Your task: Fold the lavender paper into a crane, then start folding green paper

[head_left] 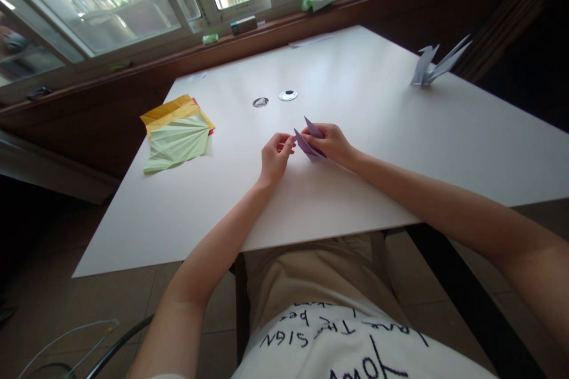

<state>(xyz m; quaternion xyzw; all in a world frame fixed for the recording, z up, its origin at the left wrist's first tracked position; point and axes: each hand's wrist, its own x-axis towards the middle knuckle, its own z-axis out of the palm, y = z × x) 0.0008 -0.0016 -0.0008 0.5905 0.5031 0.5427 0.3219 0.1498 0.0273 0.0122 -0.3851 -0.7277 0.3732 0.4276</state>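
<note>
A purple folded-paper figure (pixel 311 151) with pointed upright flaps is between my hands, just above the white table. My right hand (pixel 331 141) is closed round its right side, the fingers partly hidden behind the paper. On the other side, my left hand (pixel 276 156) has thumb and forefinger pinched together at a small tip on the figure's left edge. Fine folds at that tip are too small to make out.
Creased green paper (pixel 180 143) lies over yellow sheets (pixel 171 109) at the left of the white table (pixel 213 201). Two small round pieces, one silvery (pixel 261 102) and one white-and-black (pixel 288 95), lie beyond my hands. A white paper crane (pixel 425 68) stands far right.
</note>
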